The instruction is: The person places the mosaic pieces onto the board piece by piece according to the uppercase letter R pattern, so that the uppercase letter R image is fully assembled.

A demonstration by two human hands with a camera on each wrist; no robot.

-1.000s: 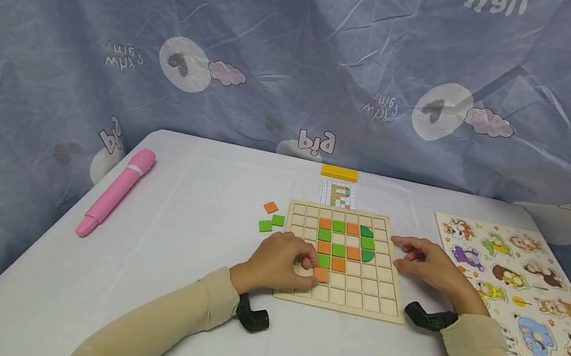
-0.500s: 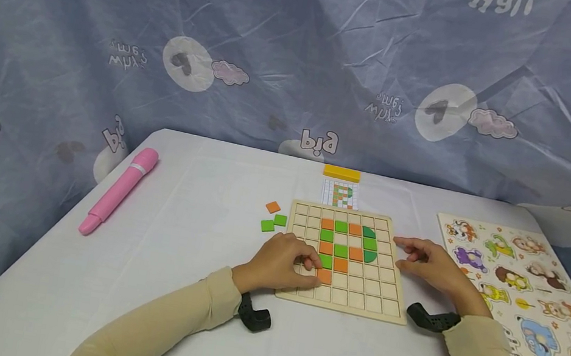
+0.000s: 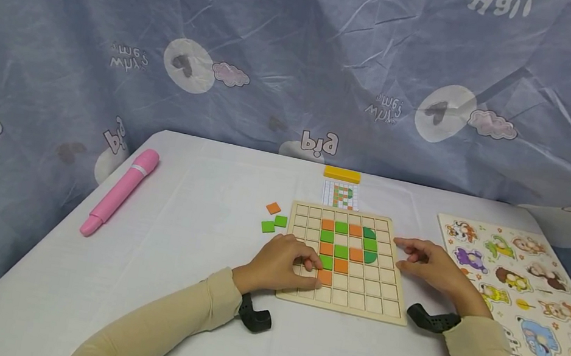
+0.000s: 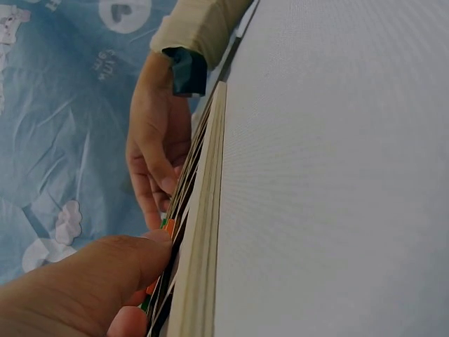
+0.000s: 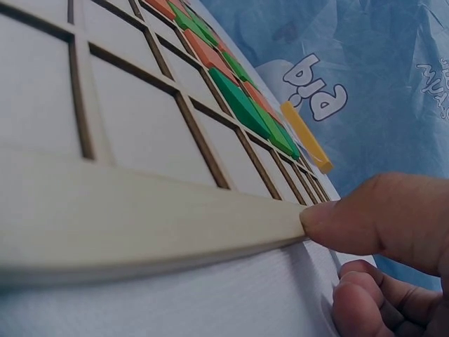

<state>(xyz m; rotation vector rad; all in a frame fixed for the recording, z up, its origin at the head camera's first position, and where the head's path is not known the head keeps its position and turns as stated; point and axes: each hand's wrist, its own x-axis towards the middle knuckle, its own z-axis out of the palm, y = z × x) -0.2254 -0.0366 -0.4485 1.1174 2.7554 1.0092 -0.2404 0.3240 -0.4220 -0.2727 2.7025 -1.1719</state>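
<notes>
A wooden grid board (image 3: 343, 311) lies flat on the white table, with several orange and green pieces set in its cells. My left hand (image 3: 278, 266) reaches over its lower left part and pinches an orange square tile (image 3: 325, 277) at a cell below a green tile (image 3: 326, 262). In the left wrist view the thumb (image 4: 140, 256) is against the orange tile (image 4: 170, 226). At the board's right edge, my right hand (image 3: 430, 265) touches the rim with thumb and index finger, the other fingers bent. The right wrist view has the thumb (image 5: 344, 225) on the rim.
Left of the board lie a loose orange tile (image 3: 273, 207) and two green tiles (image 3: 268, 226). A pattern card (image 3: 341, 195) and a yellow block (image 3: 342, 175) are behind it. A pink microphone-shaped object (image 3: 119, 193) is far left, an animal puzzle board (image 3: 524, 287) right.
The view has shifted slightly. My left hand and the orange tile have barely moved at the same cell; the right hand stays at the board's edge.
</notes>
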